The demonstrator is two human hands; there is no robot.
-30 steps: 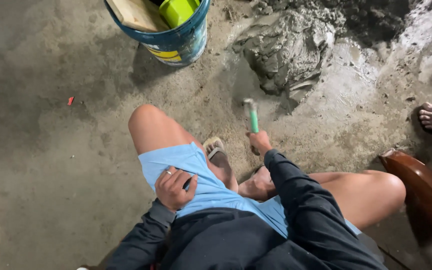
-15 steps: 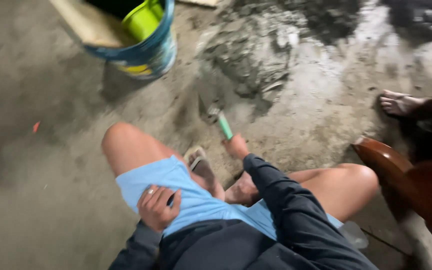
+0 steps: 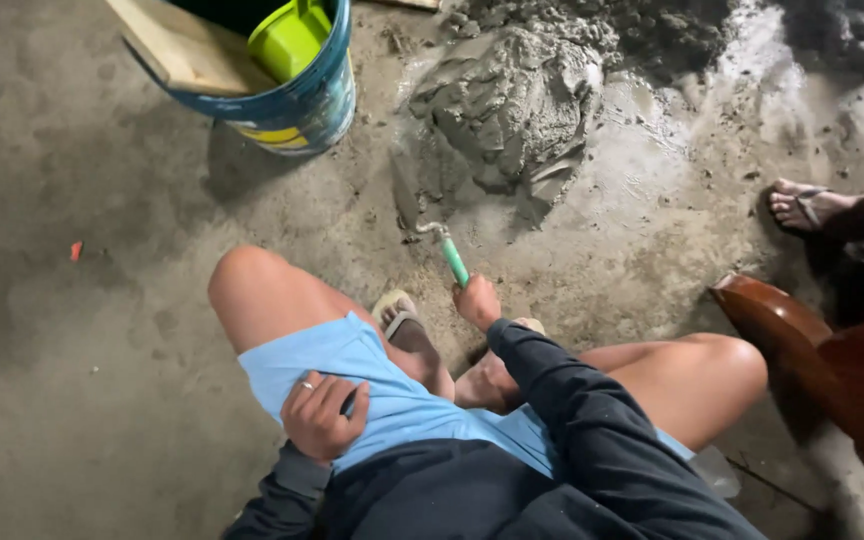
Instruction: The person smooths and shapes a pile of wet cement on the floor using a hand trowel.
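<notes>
A person squats on a concrete floor (image 3: 82,400), both bare knees showing, in light blue shorts (image 3: 352,375) and a dark long-sleeved top. The right hand (image 3: 476,300) is closed around the green handle of one trowel (image 3: 449,254), whose metal neck and blade reach forward to the near edge of the single heap of wet grey cement (image 3: 507,105) lying on the floor just ahead of the knees. The left hand (image 3: 320,413) rests on the left thigh, fingers curled loosely against the shorts and holding nothing, with one ring on a finger. Between the knees one sandalled foot (image 3: 404,318) of the person shows. At the upper left stands one blue bucket (image 3: 297,100), well apart from the trowel, with one green scoop (image 3: 287,40) and one flat piece of wood (image 3: 187,50) sticking out of it. One small red scrap (image 3: 75,250) lies on the floor at the far left. At the right edge another person's foot (image 3: 807,207) in a sandal stands on the wet floor, and below it is one brown wooden chair (image 3: 802,345).
</notes>
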